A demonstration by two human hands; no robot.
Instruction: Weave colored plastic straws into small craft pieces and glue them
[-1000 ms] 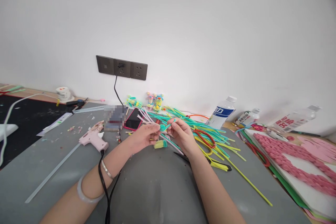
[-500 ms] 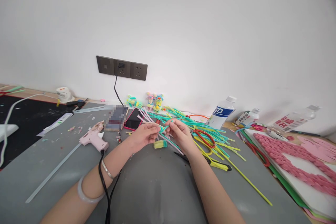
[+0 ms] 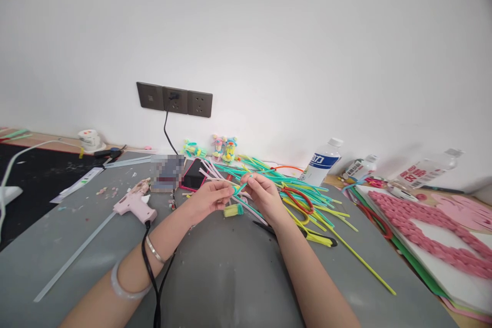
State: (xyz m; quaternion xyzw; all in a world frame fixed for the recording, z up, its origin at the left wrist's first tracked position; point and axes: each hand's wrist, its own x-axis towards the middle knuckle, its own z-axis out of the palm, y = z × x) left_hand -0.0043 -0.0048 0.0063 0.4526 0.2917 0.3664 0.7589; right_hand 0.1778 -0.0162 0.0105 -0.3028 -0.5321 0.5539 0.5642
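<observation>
Between my two hands runs a short teal pipe cleaner (image 3: 241, 188), held above the grey mat. My left hand (image 3: 211, 199) pinches its lower left end between thumb and fingers. The upper right end is in the fingertips of my right hand (image 3: 263, 195). Just below them lies a small yellow bundle with a teal end (image 3: 232, 210). Teal, yellow and lilac pipe cleaners (image 3: 307, 193) spread behind and to the right of my right hand. Scissors with yellow-and-black handles (image 3: 321, 239) lie partly hidden under my right wrist.
A pink glue gun (image 3: 135, 206) rests left of my left arm, its black cord crossing that forearm. Small fuzzy figures (image 3: 225, 148) stand by the wall. A blue-labelled bottle (image 3: 322, 163) is at the back right. Pink braided work (image 3: 426, 230) lies on papers at right.
The view has shifted slightly. Both hands keep their pinch on the teal pipe cleaner, and only its tilt between my fingers looks a little different.
</observation>
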